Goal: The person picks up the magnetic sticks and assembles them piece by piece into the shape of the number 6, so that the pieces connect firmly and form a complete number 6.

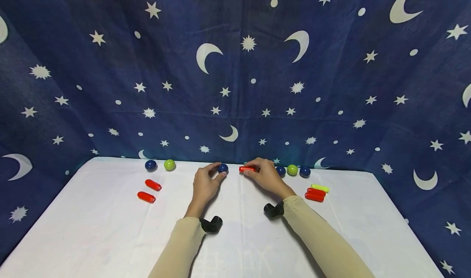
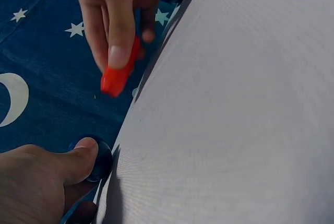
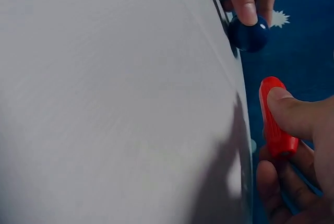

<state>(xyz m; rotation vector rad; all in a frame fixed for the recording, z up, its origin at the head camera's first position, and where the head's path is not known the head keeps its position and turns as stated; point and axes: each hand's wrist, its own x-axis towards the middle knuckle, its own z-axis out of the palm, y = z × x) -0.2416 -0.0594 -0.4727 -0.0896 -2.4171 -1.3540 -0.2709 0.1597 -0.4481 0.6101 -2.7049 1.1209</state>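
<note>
Near the back edge of the white table, my left hand (image 1: 206,182) pinches a dark blue ball (image 1: 223,168) between thumb and fingers. The same ball (image 3: 249,34) shows at the top of the right wrist view. To its right, my right hand (image 1: 268,175) holds a red ribbed piece, like a short handle (image 1: 247,169), between thumb and fingers. In the right wrist view that red piece (image 3: 277,117) lies lengthwise under the thumb. A gap separates the ball and the red piece.
At left lie a blue ball (image 1: 151,165), a green ball (image 1: 169,164) and two red pieces (image 1: 146,196). Right of my right hand sit two blue balls (image 1: 304,171) around a green one (image 1: 292,170). Nearer are a yellow piece (image 1: 320,188) and two red ones (image 1: 314,196). A starry curtain (image 1: 235,98) hangs behind.
</note>
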